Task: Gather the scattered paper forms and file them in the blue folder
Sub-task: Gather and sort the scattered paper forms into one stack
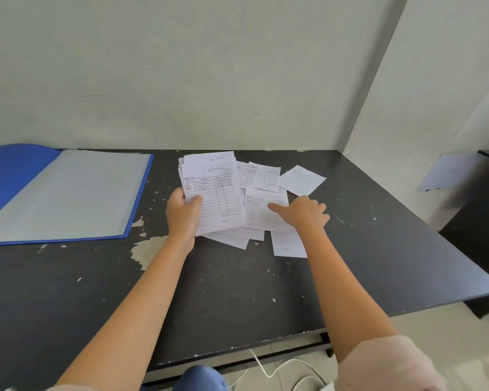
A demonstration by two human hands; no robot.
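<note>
paper forms are lying in a loose overlapping scatter (261,190) at the middle of the black table (266,292), toward its far edge. i am counting one gathered stack (212,190) and at least six separate loose sheets around it, though the overlaps are hiding the exact number. one blue folder (68,193) is lying open at ten o'clock from the stack, well apart from the papers, its clear inner sleeve facing up.

two bare hands are showing. the left hand (182,213) is gripping the stack at its lower left corner, thumb pressing on top and fingers curling underneath, tilting the stack slightly off the table. the right hand (302,211) is resting on a loose form (266,208) just at three o'clock from the stack, index finger stretching out flat across the sheet while the other fingers are curling loosely; it is pinching nothing.

one sheet (302,180) is sitting a little apart at one o'clock from the pile, and two more are poking out from under the stack toward six o'clock. one further sheet (449,172) is lying on a separate dark surface at three o'clock, blurred. chipped patches (146,249) are marking the tabletop near the left wrist. white cables (280,371) are trailing on the floor below the table's near edge.
</note>
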